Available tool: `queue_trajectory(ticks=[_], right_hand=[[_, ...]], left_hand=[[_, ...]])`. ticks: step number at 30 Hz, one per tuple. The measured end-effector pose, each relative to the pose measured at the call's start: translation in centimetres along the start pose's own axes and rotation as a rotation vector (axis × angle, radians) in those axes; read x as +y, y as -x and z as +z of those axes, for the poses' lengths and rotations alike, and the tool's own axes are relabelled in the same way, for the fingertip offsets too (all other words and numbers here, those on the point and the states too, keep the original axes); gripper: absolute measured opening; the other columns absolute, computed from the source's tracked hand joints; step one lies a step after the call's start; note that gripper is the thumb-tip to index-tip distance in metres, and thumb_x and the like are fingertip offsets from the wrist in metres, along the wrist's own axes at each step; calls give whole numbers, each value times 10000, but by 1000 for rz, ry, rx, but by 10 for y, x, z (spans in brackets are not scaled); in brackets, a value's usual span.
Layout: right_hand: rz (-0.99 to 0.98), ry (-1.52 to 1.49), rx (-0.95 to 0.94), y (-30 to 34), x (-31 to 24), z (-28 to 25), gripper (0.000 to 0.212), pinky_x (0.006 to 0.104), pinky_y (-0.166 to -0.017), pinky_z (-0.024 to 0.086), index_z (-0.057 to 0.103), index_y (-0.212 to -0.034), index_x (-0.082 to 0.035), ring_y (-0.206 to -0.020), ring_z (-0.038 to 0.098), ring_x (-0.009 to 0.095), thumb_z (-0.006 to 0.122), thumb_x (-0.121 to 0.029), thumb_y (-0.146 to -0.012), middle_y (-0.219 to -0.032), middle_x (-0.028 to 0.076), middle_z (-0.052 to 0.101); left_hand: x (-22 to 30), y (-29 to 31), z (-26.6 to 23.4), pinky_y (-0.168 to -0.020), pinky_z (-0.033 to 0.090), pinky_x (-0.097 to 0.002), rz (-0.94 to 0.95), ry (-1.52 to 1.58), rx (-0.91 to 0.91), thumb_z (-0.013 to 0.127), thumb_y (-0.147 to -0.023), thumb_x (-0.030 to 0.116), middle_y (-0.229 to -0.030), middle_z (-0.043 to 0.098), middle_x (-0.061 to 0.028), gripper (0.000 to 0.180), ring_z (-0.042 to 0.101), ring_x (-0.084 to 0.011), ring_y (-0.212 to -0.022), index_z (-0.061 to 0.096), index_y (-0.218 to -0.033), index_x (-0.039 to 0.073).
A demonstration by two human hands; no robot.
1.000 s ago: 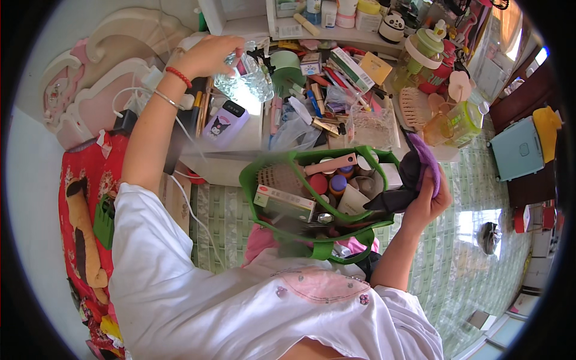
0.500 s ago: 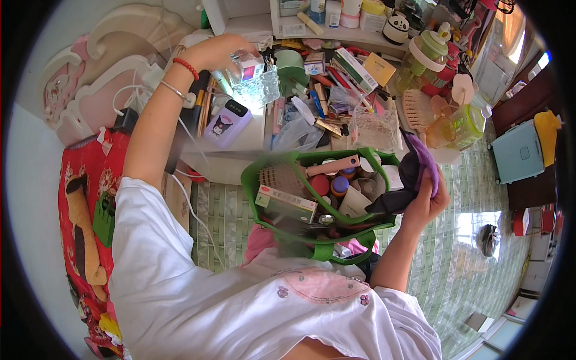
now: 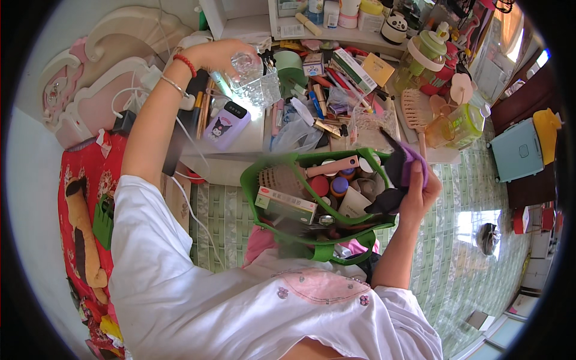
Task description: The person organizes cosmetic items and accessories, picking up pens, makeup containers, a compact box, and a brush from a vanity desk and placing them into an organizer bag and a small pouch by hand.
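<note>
My left hand [image 3: 223, 57], with a red bead bracelet and a silver bangle at the wrist, reaches over the cluttered tabletop. Its fingers close on a clear plastic box [image 3: 259, 89], which catches bright light. On the right, my right hand [image 3: 423, 191] pinches a folded purple-and-black cloth piece [image 3: 413, 172] beside the rim of an open green bag [image 3: 249, 191]. Inside the bag are a pink-handled hairbrush [image 3: 332, 166], a white-and-green carton [image 3: 286, 204] and several jars and bottles, among them a purple-capped bottle [image 3: 340, 185].
A purple power bank [image 3: 227, 127] lies near the table's front edge. Cosmetics, cartons and a clear plastic bag [image 3: 296, 135] crowd the tabletop. A wide comb [image 3: 414, 107] and green bottle [image 3: 467, 125] stand at right. A blue suitcase [image 3: 517, 153] is farther right.
The clear box has turned and shifted slightly in my left hand, and the pinkish patch seen in it is gone. My right hand has moved a little left with the cloth.
</note>
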State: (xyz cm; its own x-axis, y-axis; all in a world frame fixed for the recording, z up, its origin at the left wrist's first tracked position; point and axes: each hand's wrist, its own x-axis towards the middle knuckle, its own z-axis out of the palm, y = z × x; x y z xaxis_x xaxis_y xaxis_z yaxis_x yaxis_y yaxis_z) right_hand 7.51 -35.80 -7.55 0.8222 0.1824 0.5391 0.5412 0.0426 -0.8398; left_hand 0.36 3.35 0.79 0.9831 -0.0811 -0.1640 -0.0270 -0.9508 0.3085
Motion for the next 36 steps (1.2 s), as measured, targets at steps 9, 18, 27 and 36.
queue_trajectory(ticks=[9, 18, 27, 36], right_hand=[[-44, 239, -604, -37, -40, 41, 181, 230, -465, 349, 546, -864, -13, -477, 430, 113, 575, -69, -694, -719, 60, 569], [-344, 299, -1031, -48, -15, 138, 598, 417, -684, 426, 331, -1233, -91, -793, 535, 353, 553, -148, -680, -942, 187, 538], [-457, 228, -968, -52, -5, 173, 547, 388, -694, 427, 370, -1203, -97, -763, 554, 307, 563, -164, -695, -926, 183, 538], [-388, 184, -980, -52, -6, 174, 519, 373, -667, 429, 397, -1167, -97, -673, 564, 290, 575, -158, -683, -848, 171, 560]], left_hand=[[-17, 4, -1, -847, 375, -319, -87, -147, -32, 566, -533, -51, -998, 519, -132, 470, 462, -285, -980, 538, -990, 56], [46, -10, 3, -615, 428, -355, -335, -580, 211, 562, -576, 38, -654, 539, -155, 124, 531, -292, -655, 560, -692, -4], [17, -23, 32, -603, 434, -375, -217, -490, -160, 501, -676, 49, -703, 560, -212, 137, 550, -338, -657, 574, -749, -41], [14, -21, 30, -627, 444, -375, -192, -474, -189, 487, -684, 42, -761, 575, -202, 159, 562, -330, -709, 597, -795, 12]])
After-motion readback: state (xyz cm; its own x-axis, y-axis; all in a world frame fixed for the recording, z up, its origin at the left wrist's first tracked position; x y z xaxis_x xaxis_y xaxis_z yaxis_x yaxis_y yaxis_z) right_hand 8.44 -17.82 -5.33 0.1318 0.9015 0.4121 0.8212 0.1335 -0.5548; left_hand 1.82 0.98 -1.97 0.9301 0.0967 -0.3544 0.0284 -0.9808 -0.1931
